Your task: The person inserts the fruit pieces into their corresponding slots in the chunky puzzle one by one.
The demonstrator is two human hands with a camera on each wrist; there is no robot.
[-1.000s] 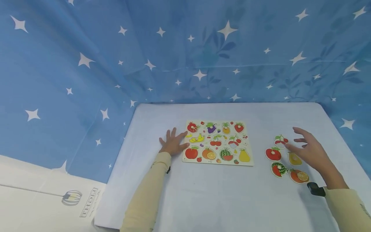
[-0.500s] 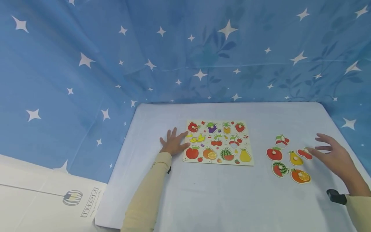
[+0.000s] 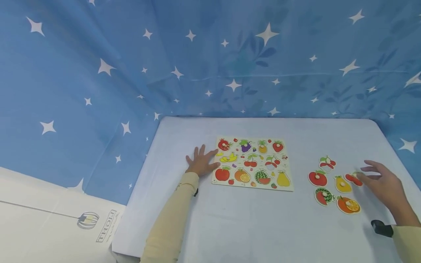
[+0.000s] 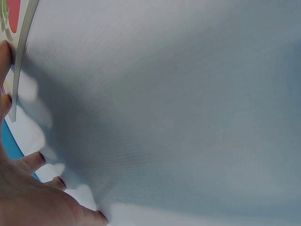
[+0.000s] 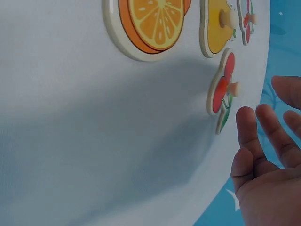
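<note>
So, a blue starry curtain stands along the far side, and in front of it spreads the pale desk. On that, flat, here's the fruit board. At its left edge, the left-hand grip: fingers spread, holding nothing, thumb and forefinger up against the board. Away to the right, the right-hand grip: fingers loose and parted, nothing between them.

Now the loose pieces, lying between board and right-hand grip. Nearest, the orange piece; left of it the watermelon piece, with the apple piece beyond; the pear piece sits right of the apple.

And here's the crux: the cherry piece, just left of the right-hand grip, right beside the pear. Its long axis runs roughly left to right, fruit to the left, leaf end toward the fingers. The right-hand grip is plainly the closer; the left is well apart, past the whole board. Last and smallest, the cherry's knob, standing up, fingertips seemingly clear of it.
</note>
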